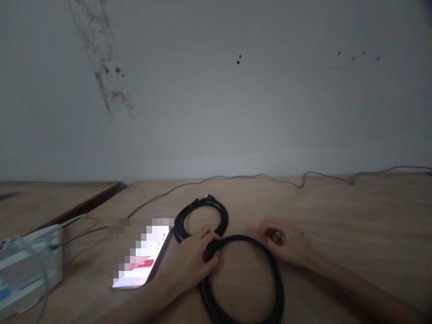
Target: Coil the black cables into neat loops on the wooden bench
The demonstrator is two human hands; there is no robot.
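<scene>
A black cable lies on the wooden table in two coils that meet near the middle. The far coil point(202, 203) has a small connector point(210, 197) at its top, and the near coil point(278, 288) runs past the bottom of the view. My left hand point(191, 261) sits where the coils meet, its fingers closed around the black cable. My right hand point(281, 240) rests on the table just beyond the near coil's upper edge. Its fingers curl loosely and show nothing in them.
A phone point(143, 256) with a pixelated screen lies left of the coils on the wooden table point(320, 211). A grey cable point(256, 176) runs along the wall. A white box point(30, 270) with wires sits at the left, beyond which stands a second table point(40, 202).
</scene>
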